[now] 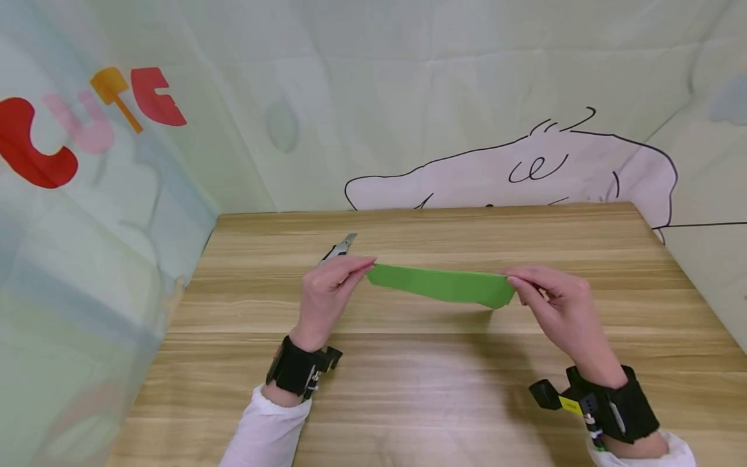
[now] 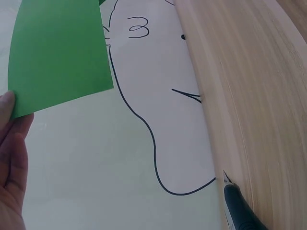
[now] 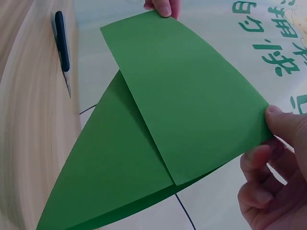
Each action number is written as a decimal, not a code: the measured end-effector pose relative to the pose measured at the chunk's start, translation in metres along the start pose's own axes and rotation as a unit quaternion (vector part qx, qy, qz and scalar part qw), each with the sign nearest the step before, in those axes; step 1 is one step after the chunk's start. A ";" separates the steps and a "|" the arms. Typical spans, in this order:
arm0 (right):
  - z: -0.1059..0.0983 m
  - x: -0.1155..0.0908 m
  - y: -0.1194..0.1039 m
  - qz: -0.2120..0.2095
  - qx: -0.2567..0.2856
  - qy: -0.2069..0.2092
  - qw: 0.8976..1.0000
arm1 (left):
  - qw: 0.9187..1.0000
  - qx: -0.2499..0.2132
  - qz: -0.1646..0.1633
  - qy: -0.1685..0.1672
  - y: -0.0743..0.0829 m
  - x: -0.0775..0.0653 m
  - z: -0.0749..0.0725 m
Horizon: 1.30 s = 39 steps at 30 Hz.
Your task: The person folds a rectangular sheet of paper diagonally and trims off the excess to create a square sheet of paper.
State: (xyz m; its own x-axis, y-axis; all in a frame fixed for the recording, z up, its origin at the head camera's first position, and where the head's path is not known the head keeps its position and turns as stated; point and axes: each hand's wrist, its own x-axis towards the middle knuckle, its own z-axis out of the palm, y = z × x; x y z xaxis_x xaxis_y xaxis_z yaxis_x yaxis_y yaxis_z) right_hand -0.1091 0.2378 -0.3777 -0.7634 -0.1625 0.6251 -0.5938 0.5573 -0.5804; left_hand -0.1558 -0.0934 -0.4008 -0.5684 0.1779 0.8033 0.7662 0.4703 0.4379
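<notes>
A folded sheet of green paper (image 1: 438, 285) is held over the wooden table (image 1: 408, 383), between the two hands and apparently clear of the surface; the left hand (image 1: 329, 292) pinches one end between thumb and finger with almost no gap, and the right hand (image 1: 560, 311) pinches the other end likewise, its remaining fingers bent loosely behind; this grip at the ends probably keeps the upper edge taut and leaves the middle unobstructed, while in the right wrist view one flap (image 3: 187, 96) lies over a wider layer (image 3: 110, 172), so the pinch may also stop the fold springing open; the utility knife (image 1: 341, 248) lies on the table just beyond the left hand and partly hidden by it, blade out and pointing away from the person, perhaps laid there to be near yet out of the paper's way; as for writing, coloured letters on the backdrop (image 1: 373, 97) spell CUTE, green Chinese characters (image 3: 276, 57) show only in part, and a yellow label (image 1: 570, 405) at the right wrist is too small to read; no brand is legible
</notes>
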 end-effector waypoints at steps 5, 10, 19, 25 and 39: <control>0.001 0.000 -0.001 0.033 -0.008 -0.009 0.999 | 1.000 -0.003 -0.025 0.011 0.001 0.001 -0.002; 0.004 0.000 -0.001 0.047 0.004 0.011 0.999 | 0.999 0.007 -0.034 0.007 0.001 0.002 -0.001; 0.007 0.000 0.009 0.109 0.076 0.089 0.987 | 0.997 0.004 -0.067 -0.035 -0.001 0.003 0.001; 0.007 0.002 0.016 0.190 0.215 0.144 0.947 | 0.995 0.022 -0.062 -0.073 -0.002 0.003 0.003; 0.045 -0.013 0.068 0.369 0.305 -0.048 0.877 | 0.969 0.100 -0.108 -0.199 -0.010 -0.006 0.009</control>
State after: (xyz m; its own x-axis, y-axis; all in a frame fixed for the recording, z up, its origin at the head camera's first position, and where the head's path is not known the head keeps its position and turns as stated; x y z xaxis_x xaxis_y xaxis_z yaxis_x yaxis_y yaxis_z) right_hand -0.1513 0.2412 -0.4491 -0.9974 -0.0255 -0.0676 0.0675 0.0059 -0.9977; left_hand -0.1632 -0.0912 -0.4137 -0.8106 0.3565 0.4646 0.5650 0.6848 0.4603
